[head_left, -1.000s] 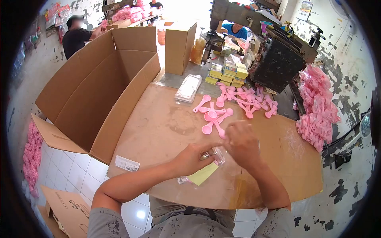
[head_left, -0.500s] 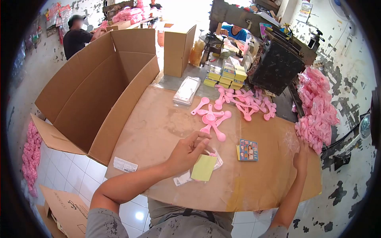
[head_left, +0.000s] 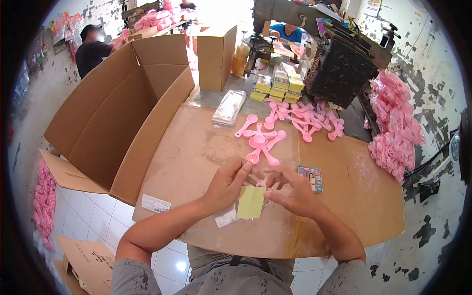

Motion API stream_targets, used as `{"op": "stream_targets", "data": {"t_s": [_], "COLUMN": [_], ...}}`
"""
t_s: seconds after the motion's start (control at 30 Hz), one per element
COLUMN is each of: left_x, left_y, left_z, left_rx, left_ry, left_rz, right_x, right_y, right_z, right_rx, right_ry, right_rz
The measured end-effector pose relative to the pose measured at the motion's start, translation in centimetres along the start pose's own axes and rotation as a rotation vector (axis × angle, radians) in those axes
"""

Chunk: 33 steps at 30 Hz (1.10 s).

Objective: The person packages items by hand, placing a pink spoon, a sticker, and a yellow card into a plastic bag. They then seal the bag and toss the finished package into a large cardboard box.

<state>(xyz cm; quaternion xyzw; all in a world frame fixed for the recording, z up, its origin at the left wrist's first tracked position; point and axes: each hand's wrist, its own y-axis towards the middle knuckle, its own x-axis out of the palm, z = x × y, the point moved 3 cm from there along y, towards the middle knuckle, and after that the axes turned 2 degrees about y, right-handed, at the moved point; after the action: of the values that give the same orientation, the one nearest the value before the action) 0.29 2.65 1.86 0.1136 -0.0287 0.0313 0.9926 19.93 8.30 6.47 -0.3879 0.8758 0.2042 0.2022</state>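
Note:
A yellow card (head_left: 251, 202) lies on a clear plastic bag (head_left: 226, 217) near the front of the cardboard-covered table (head_left: 191, 162). My left hand (head_left: 230, 183) is at the card's upper left, thumb and fingers pressed together; anything between them is too small to name. To the upper right of the card is my right hand (head_left: 291, 191), its fingers curved and apart. A bit of pink shows between the hands. Pink measuring spoons (head_left: 260, 142) lie just beyond my fingers. Right of them, partly behind my right hand, is a small stack of printed cards (head_left: 314, 178).
A large open carton (head_left: 110, 123) stands at the left. Behind the spoons are a stack of clear bags (head_left: 229, 108), card stacks (head_left: 279, 86) and more pink spoons (head_left: 314, 120). Bagged pink items (head_left: 393, 128) hang at the right. Two people work farther back.
My right hand has come from the table's right side to the card. My left hand has shifted slightly, its fingers closer together. The view has moved a little.

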Motion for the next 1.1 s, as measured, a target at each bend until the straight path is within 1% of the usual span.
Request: {"op": "stream_targets", "data": {"t_s": [0.03, 0.13, 0.23, 0.33, 0.43, 0.53, 0.63, 0.73, 0.83, 0.93, 1.03, 1.1], "left_x": [-0.1, -0.7, -1.4, -1.1, -1.3, -1.6, -2.0, -1.7, -0.3, -0.3, -0.1, -0.3], "left_y": [0.0, 0.1, 0.4, 0.4, 0.6, 0.8, 1.2, 1.3, 0.7, 0.3, 0.3, 0.2], "left_z": [0.0, 0.1, -0.1, 0.3, 0.1, -0.1, -1.0, 0.0, -1.2, -1.3, -0.9, -1.1], "left_rx": [0.018, 0.004, -0.049, -0.073, -0.074, -0.149, -0.219, -0.211, -0.02, -0.173, -0.152, -0.098], "left_ry": [0.027, -0.026, -0.065, -0.093, -0.055, -0.11, -0.311, -0.271, -0.068, -0.027, -0.093, -0.018], "left_rz": [0.013, 0.045, 0.096, 0.09, 0.125, 0.122, 0.137, 0.093, -0.093, -0.09, -0.082, -0.083], "right_x": [0.5, 1.4, 1.4, 1.2, 1.0, 0.7, 0.5, 0.2, 0.1, 0.0, 0.1, -0.1], "right_y": [0.3, 0.9, 0.4, 0.3, 0.1, 0.0, 0.1, 0.0, 0.0, -0.1, -0.2, -0.2], "right_z": [0.7, 2.4, 4.3, 4.7, 5.7, 5.9, 6.2, 5.5, 5.6, 5.9, 5.9, 5.7], "right_rx": [0.02, 0.121, 0.179, 0.142, 0.168, 0.251, 0.252, 0.223, 0.209, 0.181, 0.209, 0.237], "right_ry": [0.093, 0.496, 0.438, 0.442, 0.499, 0.567, 0.55, 0.519, 0.563, 0.574, 0.521, 0.526], "right_rz": [0.001, -0.066, -0.07, -0.097, -0.06, -0.085, -0.091, -0.053, -0.029, -0.023, 0.006, 0.018]}}
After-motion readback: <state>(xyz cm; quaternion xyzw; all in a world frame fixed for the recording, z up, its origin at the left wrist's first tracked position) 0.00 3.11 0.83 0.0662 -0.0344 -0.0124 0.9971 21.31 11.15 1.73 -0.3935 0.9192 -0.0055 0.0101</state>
